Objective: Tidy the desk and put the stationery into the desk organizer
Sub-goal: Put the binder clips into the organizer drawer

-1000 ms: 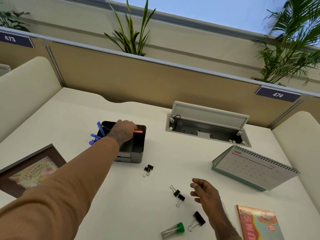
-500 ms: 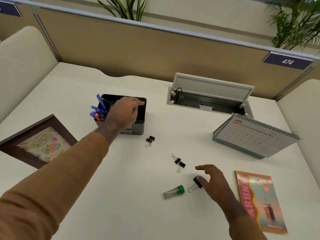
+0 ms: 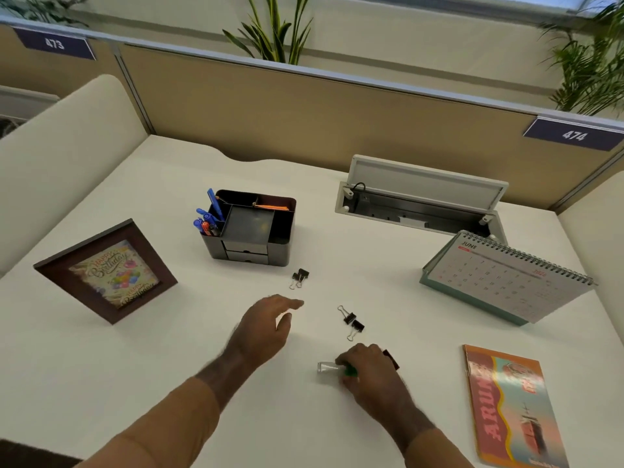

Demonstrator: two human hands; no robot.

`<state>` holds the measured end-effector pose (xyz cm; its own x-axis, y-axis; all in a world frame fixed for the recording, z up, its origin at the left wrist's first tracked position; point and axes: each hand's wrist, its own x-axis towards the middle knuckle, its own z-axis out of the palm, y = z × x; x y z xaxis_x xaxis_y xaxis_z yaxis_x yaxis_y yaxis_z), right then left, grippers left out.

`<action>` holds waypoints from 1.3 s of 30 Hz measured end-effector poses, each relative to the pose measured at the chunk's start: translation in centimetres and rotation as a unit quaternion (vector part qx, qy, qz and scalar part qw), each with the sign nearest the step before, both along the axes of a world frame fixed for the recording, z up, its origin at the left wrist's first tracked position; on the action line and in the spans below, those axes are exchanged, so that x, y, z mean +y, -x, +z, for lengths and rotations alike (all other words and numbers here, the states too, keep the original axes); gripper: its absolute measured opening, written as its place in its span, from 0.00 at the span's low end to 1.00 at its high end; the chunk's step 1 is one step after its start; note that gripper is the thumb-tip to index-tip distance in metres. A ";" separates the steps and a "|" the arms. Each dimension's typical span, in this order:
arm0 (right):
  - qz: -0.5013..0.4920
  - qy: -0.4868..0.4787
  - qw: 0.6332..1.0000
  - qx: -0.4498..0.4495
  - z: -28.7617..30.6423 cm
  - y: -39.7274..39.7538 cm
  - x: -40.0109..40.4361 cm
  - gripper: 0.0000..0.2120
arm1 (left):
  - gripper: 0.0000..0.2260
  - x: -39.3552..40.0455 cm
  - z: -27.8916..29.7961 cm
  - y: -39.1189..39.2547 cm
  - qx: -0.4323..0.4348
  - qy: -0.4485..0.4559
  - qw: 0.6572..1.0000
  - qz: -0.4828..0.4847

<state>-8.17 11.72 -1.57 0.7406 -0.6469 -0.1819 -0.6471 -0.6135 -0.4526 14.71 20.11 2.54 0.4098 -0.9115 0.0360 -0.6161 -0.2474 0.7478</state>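
- A white surface (image 3: 169,349) is seen, bounded at the back by a tan partition (image 3: 304,106).
- A desk calendar (image 3: 506,278) is stood at the right, behind a colourful booklet (image 3: 510,410) laid flat near the front edge.
- A framed birthday card (image 3: 108,271) is propped at the left.
- The black desk organizer (image 3: 253,228) is placed in the middle towards the back; blue pens (image 3: 209,214) are held upright in its left compartment.
- The left hand (image 3: 266,327) is held above the surface, its fingers straight and loosely spread, with nothing gripped.
- The right hand (image 3: 371,376) is lowered onto a clear vial with a green cap (image 3: 329,368), whose capped end is pinched by curled fingers.
- Two pairs of binder clips (image 3: 299,278) (image 3: 351,322) are left lying between the organizer and the hands.
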 end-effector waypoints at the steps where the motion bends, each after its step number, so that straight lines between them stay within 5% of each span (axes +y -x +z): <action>1: -0.046 -0.066 0.996 -0.041 0.5 -0.3 0.0 0.09 | 0.14 0.3 -0.3 0.4 0.051 -0.023 0.998 0.020; 5: -0.203 -0.327 0.890 -0.245 3.4 -2.2 -0.2 0.09 | 0.13 0.8 -0.2 2.6 0.296 -0.111 0.948 0.045; 8: -0.222 -0.390 0.831 -0.329 5.3 -3.5 -0.3 0.12 | 0.13 0.6 1.1 4.2 0.473 -0.113 0.873 0.032; 13: -0.230 -0.380 0.822 -0.355 6.4 -4.7 -0.9 0.13 | 0.11 -0.8 3.1 3.8 0.615 -0.042 0.784 0.071; 17: -0.225 -0.370 0.825 -0.364 6.9 -5.1 -1.5 0.16 | 0.12 -1.7 3.9 2.6 0.623 -0.017 0.779 0.069; 21: -0.244 -0.388 0.814 -0.357 7.2 -4.9 -2.2 0.21 | 0.11 -3.4 5.2 -0.4 0.503 0.018 0.859 0.093; 25: -0.307 -0.351 0.812 -0.351 6.9 -3.9 -2.6 0.14 | 0.13 -6.0 7.1 -6.8 0.141 0.031 0.974 0.176; 27: -0.322 -0.349 0.809 -0.347 6.7 -3.6 -2.5 0.11 | 0.16 -7.3 7.4 -9.2 0.007 0.022 0.983 0.184; 32: -0.321 -0.348 0.820 -0.321 6.4 -3.0 -2.0 0.09 | 0.18 -10.1 6.7 -11.3 -0.149 -0.068 0.980 0.115; 39: -0.337 -0.344 0.830 -0.282 5.7 -1.3 -1.7 0.07 | 0.13 -13.8 5.0 -11.4 -0.257 -0.170 0.951 0.022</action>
